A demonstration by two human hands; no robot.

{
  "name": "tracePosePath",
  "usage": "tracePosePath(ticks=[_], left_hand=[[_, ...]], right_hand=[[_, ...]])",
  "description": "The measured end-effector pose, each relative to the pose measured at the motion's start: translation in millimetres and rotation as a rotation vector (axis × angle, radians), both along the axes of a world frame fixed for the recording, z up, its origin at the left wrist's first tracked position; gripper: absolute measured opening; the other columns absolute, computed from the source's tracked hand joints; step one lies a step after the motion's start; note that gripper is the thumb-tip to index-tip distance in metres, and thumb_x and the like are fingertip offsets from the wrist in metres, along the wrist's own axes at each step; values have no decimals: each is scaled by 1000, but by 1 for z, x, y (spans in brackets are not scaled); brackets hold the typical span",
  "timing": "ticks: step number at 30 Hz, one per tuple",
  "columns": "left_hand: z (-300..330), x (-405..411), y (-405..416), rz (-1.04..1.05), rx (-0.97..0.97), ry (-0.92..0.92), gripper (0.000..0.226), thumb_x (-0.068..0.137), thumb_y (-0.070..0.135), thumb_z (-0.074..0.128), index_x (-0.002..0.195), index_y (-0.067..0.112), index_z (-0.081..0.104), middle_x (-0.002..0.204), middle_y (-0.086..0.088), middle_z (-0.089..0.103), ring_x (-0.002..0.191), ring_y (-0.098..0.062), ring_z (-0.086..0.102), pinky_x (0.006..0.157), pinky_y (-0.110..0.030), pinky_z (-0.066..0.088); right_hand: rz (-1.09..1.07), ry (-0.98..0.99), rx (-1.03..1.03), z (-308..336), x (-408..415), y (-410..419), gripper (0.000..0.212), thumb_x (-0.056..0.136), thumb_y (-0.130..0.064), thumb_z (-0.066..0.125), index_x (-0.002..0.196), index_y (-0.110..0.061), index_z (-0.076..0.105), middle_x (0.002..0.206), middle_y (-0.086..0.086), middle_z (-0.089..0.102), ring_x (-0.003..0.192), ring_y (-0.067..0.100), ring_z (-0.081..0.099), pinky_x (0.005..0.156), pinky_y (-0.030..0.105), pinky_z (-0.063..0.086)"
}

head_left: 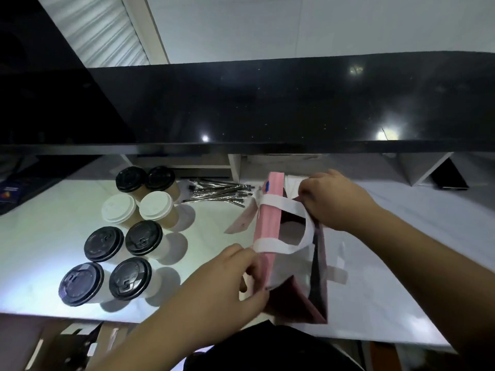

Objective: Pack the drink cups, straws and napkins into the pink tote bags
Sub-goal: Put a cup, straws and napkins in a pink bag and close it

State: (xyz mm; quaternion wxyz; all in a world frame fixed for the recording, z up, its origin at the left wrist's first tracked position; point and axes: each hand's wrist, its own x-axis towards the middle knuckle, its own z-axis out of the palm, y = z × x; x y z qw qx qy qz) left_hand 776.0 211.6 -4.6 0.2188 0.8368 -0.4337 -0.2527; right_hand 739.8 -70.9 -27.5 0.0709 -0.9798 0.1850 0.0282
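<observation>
Fingers of my left hand (227,279) pinch the near wall of the pink tote bag (267,223) standing on the white counter (40,236); my right hand (332,199) pinches its far rim. Eight lidded cups (143,238) stand left, wrapped straws (219,192) behind, and open counter lies to the right.

The pink tote bag (267,223) hides its contents (interior dark).

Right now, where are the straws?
In the head view the straws lie in a bundle at the back of the counter, between the cups on the left and the pink bag.
</observation>
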Motion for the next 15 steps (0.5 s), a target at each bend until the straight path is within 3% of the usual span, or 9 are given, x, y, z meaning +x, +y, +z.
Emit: tracePosePath(ticks=[2,4,6,10,15], left_hand=[[0,10,2,72,-57,-11,13,92,50,62,92,39,56,105,22,57,92,4,63,70,-13,48],[-3,23,1,188,-121,-7,12,98,42,65,88,37,61,99,27,63,90,6,64,67,-12,46],[-10,39,-3,293,-175,33,13,99,36,67,86,34,64,89,24,69,84,2,67,66,-18,48],[-26,69,-15,445,-293,211,15,102,23,66,88,30,67,85,4,76,85,-19,73,84,-53,61],[-39,96,-36,466,-411,315,20,99,20,63,88,35,69,91,3,79,85,-14,75,85,-49,64]], right_hand=[[-58,6,30,1,-6,-6,25,99,-38,51,100,-27,74,91,-3,67,84,19,58,75,40,58],[-122,17,81,2,-15,-9,23,97,-34,52,97,-26,74,88,-2,69,78,19,62,74,43,60],[-176,24,118,2,-26,-10,22,97,-32,53,97,-27,74,88,-3,71,76,18,64,73,43,61],[-248,18,201,0,-54,-2,22,100,-32,55,89,-27,73,79,-6,69,69,13,61,62,32,55],[-301,-35,321,3,-87,19,28,100,-41,56,77,-30,68,73,-8,69,64,9,62,57,30,52]])
